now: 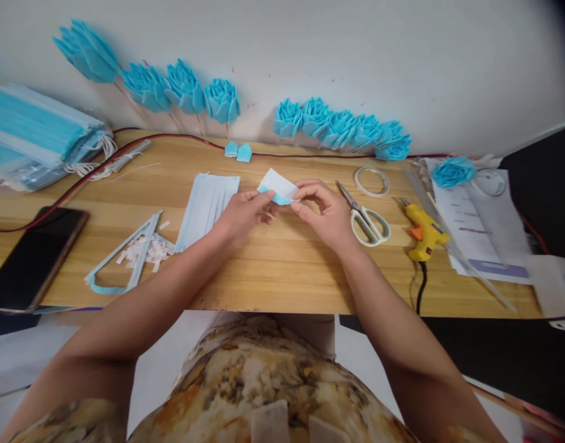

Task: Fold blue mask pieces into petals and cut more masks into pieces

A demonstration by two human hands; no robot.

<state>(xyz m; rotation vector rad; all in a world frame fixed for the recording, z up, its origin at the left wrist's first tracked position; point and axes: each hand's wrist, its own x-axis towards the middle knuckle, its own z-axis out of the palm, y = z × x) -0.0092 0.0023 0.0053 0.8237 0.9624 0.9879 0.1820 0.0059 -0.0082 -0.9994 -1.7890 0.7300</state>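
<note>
Both hands pinch one small folded piece of blue and white mask fabric [278,186] just above the wooden table [273,271]. My left hand [245,212] grips its left edge with thumb and fingers. Its right edge is held by my right hand [321,212], fingers curled round it. A flat pleated face mask [206,206] lies just left of my left hand. Scissors [367,218] with pale handles lie right beside my right hand.
Blue fabric flowers [342,126] lean along the wall, some on sticks [185,89]. A stack of masks [37,132] sits far left, a phone [33,252] near the left edge, cut strips and scraps [134,252], tape roll [372,180], yellow glue gun [425,232], papers [476,221] at right.
</note>
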